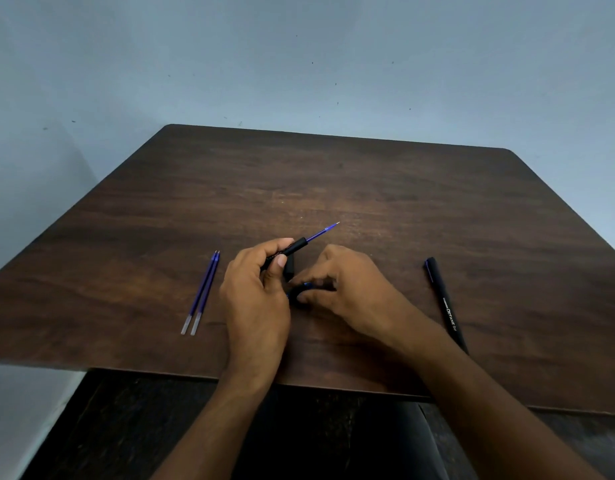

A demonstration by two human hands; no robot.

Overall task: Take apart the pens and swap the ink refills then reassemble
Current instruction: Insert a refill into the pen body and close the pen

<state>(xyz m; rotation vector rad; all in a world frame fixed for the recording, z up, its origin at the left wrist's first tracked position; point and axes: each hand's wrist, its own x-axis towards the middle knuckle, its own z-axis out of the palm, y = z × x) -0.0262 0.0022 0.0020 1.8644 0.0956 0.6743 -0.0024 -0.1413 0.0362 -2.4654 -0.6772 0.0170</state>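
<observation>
My left hand (256, 289) grips a black pen barrel (290, 250) that points up and to the right. A blue ink refill (322, 232) sticks out of the barrel's open end. My right hand (347, 289) rests on the table beside it and pinches a small black and blue pen part (301, 294); most of that part is hidden by my fingers. Another short black piece (290, 266) lies on the table between my hands. Two loose blue refills (201, 293) lie side by side to the left. A whole black capped pen (446, 303) lies to the right.
Everything sits on a dark wooden table (333, 181) against a pale blue wall. The table's near edge runs just below my wrists, with my dark trousers under it.
</observation>
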